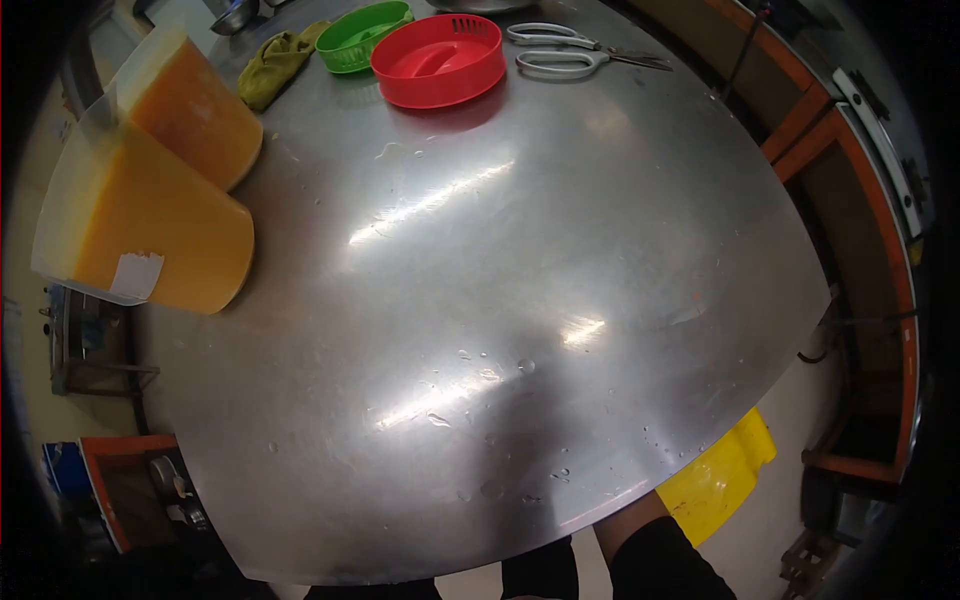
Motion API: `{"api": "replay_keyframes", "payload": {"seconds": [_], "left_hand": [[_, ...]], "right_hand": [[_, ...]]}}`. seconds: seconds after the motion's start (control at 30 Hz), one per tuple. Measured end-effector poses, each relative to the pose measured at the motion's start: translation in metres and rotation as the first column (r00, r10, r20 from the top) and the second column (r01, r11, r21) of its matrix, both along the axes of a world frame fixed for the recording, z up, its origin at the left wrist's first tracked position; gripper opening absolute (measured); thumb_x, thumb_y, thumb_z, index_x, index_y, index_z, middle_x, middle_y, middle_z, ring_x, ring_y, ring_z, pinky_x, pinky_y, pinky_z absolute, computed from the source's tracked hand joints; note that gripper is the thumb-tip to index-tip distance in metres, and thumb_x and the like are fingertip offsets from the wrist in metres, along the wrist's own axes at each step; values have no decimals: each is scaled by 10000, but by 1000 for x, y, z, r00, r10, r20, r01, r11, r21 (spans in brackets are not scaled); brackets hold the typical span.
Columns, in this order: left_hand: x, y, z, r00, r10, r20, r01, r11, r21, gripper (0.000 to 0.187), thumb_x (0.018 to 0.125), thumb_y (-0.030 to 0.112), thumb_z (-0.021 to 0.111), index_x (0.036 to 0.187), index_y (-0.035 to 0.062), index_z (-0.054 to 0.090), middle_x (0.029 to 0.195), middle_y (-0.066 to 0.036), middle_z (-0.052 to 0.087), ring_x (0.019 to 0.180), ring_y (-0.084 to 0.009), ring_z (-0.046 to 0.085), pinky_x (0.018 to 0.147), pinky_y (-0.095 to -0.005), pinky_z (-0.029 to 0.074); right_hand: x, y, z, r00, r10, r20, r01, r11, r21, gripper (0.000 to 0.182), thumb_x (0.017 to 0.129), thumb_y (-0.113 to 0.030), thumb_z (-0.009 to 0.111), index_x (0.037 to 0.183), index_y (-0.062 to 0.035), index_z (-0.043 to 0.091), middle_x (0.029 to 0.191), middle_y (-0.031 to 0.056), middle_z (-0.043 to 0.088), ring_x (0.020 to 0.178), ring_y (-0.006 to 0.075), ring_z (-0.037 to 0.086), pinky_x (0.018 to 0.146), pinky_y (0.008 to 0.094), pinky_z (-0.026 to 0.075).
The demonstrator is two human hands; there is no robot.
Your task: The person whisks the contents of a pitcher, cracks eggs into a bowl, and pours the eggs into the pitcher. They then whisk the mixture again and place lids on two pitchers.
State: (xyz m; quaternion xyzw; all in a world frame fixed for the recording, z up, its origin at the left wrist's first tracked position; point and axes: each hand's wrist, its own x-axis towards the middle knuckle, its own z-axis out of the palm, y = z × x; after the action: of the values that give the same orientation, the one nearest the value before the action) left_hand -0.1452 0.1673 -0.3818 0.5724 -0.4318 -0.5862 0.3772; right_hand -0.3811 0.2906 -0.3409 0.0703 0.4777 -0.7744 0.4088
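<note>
Only the wrist of my right hand (628,523) shows, coming out of a black sleeve (665,565) at the table's near edge. Its fingers are hidden below that edge. Right beside the wrist is a yellow, flat plastic piece (722,478), tilted and partly covered by the table; it looks like a board or sheet. Whether my fingers grip it cannot be seen. My left hand is out of view.
On the steel table (600,230) stand two tubs of orange liquid (165,225). Farther back lie a green cloth (280,65), a green round plastic piece (360,40), a red one (438,65) and scissors (565,63). Water drops (437,420) dot the near side. Orange-framed shelving (850,140) stands right.
</note>
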Motion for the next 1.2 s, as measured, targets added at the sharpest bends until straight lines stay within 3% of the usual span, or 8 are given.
{"api": "replay_keyframes", "payload": {"seconds": [0.53,0.73,0.83,0.93,1.0,1.03,1.13,1.2], "left_hand": [[37,25,-6,998,-5,-56,12,993,117,510,938,487,555,1273,112,469,1165,-118,568,822,-249,619,531,-280,481],[88,79,14,986,-45,-161,97,937,336,497,944,488,547,1267,118,474,1157,-114,572,801,-242,624,503,-267,481],[131,131,50,946,-75,-316,251,785,566,490,947,488,542,1263,120,476,1153,-112,573,790,-238,626,490,-261,480],[162,171,110,849,-239,-472,528,324,785,461,948,471,550,1251,133,472,1125,-102,576,731,-199,620,420,-226,442],[139,183,192,728,-351,-589,670,184,719,461,938,451,578,1246,133,449,1096,-101,568,659,-155,583,383,-220,397],[127,185,227,656,-394,-643,728,107,677,464,933,441,593,1244,134,437,1081,-101,564,623,-133,565,365,-218,375],[81,179,288,418,-317,-851,906,78,416,477,920,353,633,1276,137,401,1076,-106,565,618,-155,575,365,-218,398],[39,155,324,420,-411,-809,907,208,365,441,914,312,643,1251,140,416,1055,-126,561,609,-161,559,374,-206,406]], "right_hand": [[9,3,1,994,-60,95,62,998,-18,204,898,-231,572,1051,-104,617,1051,116,637,985,280,611,748,398,526],[24,27,19,952,-153,264,167,985,-30,207,904,-236,569,1058,-107,617,1054,114,637,990,274,609,744,397,524],[40,59,51,861,-258,439,292,956,-11,208,907,-239,568,1061,-108,616,1055,112,637,993,270,608,742,397,523],[59,122,69,759,-212,615,392,904,-172,209,910,-242,567,1064,-109,616,1057,111,637,996,267,607,740,397,523],[73,197,53,838,66,541,275,806,-525,192,946,-228,546,1107,-133,592,1087,78,616,957,232,561,704,328,507],[79,224,75,888,-29,459,237,884,-403,168,943,-220,557,1077,-122,583,1181,87,565,928,235,552,669,289,491],[74,299,152,929,-1,371,132,936,-327,164,903,-190,608,1046,-111,588,1230,81,502,903,246,536,635,273,485],[52,319,210,967,17,253,55,959,-277,176,892,-170,619,1045,-89,588,1255,84,480,901,228,552,606,275,487]]}}
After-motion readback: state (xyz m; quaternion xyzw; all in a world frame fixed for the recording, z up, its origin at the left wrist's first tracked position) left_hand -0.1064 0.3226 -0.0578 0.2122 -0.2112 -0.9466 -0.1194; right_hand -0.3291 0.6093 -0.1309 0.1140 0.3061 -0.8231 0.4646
